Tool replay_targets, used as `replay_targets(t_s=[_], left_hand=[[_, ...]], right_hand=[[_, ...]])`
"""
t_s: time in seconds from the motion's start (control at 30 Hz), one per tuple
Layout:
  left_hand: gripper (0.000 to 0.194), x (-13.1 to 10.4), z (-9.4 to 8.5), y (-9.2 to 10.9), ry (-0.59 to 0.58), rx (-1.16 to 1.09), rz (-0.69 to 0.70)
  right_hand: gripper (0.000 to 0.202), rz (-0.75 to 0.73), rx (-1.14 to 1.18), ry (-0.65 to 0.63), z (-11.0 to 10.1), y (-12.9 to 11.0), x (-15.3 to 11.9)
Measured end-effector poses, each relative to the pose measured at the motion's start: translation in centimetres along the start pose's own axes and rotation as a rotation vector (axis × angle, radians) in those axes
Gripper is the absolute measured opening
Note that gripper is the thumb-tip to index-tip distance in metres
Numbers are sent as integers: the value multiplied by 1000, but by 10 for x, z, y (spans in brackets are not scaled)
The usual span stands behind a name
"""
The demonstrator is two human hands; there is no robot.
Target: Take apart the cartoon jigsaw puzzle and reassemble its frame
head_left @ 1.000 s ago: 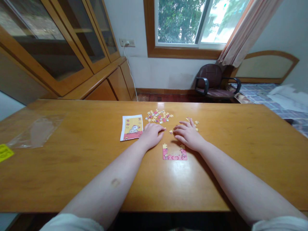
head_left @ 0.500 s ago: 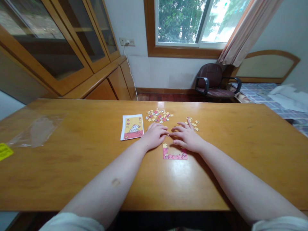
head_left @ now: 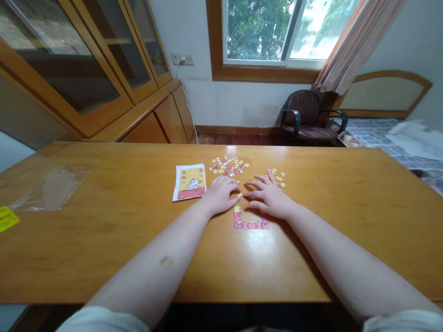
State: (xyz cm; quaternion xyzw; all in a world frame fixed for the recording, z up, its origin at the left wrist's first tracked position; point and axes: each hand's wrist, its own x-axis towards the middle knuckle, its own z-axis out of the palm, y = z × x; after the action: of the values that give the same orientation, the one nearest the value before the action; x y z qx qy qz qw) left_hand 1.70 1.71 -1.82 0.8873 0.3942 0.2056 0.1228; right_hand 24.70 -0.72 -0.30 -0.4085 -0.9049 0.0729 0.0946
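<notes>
A pink strip of joined puzzle pieces (head_left: 252, 225) forms a bottom edge with short sides rising from it, a yellow piece at its upper left. Just above that corner a small loose piece (head_left: 240, 196) lies at the fingertips of my left hand (head_left: 223, 193), whose fingers are curled round and seem to touch it. My right hand (head_left: 268, 197) hovers over the partial frame's right side, fingers spread, holding nothing. Beyond the hands is a pile of mixed pieces (head_left: 228, 166); several yellow pieces (head_left: 282, 175) lie behind my right hand.
A picture card (head_left: 190, 182) with a white animal on yellow and pink lies left of my left hand. Clear plastic wrapping (head_left: 57, 186) and a yellow label (head_left: 7, 218) are at the table's far left. A chair (head_left: 304, 115) stands behind the table.
The fingertips of my two hands have moved slightly apart, and the small piece between them shows more fully. My right hand has let go of it.
</notes>
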Motion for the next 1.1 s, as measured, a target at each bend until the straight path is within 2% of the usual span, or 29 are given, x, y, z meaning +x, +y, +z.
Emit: replay_targets(t_s=[0.3,0.47,0.63,0.87,1.1], left_hand=[[11,1,-5,1,2,22,-115],[28,0,-5,-1,48,90,-231],[31,-1,-3,-1,15,106,-227],[34,2,-3,-2,33,101,-215],[33,3,-4,0,-58,75,-137]], right_hand=[[36,61,0,99,2,7,-1],[40,20,-7,34,0,2,0],[50,-24,-28,-50,-1,-6,0],[53,-19,-57,-82,0,-11,0],[55,7,-67,-83,0,-11,0]])
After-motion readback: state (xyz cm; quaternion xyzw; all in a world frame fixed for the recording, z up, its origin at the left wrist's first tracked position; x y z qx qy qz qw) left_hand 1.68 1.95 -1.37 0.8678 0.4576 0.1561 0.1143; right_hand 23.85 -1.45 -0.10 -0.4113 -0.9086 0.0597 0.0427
